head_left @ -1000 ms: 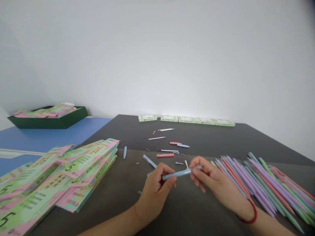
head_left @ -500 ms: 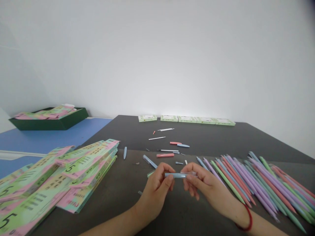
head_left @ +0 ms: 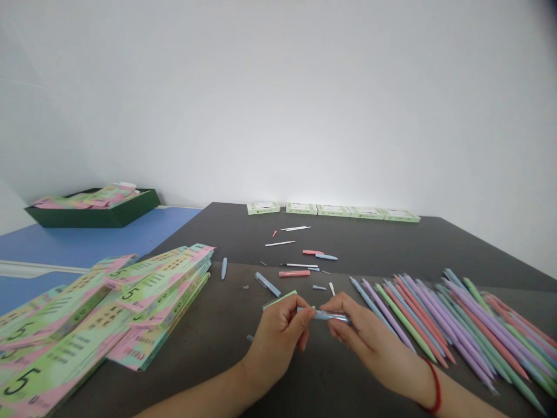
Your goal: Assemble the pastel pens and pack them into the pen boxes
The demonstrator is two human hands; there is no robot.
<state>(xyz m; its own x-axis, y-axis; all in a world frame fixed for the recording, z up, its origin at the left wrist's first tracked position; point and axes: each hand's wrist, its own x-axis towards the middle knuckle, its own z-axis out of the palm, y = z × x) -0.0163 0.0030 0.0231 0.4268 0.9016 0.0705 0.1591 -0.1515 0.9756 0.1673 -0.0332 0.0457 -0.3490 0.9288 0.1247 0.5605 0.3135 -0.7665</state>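
Broadly, a dark tabletop (head_left: 391, 247) fills the lower view, with a stack of printed green-and-pink cartons (head_left: 167, 280) on the left and a spread of pastel pens (head_left: 429, 319) on the right. Between them, the left hand (head_left: 276, 334) and right hand (head_left: 369, 331) come close without touching, each pinching one end of a light-blue pen barrel (head_left: 327, 315) held nearly level over the near tabletop. Whether a smaller part is hidden inside the fingers cannot be told. Both ends seem best kept in one straight line, with light, even pressure along the length, as smooth plastic could slip or bend. Smallest, beyond the hands, lie a coral barrel (head_left: 295, 273), a slim white refill (head_left: 299, 265) and a tiny blue plug (head_left: 319, 288), easily knocked astray
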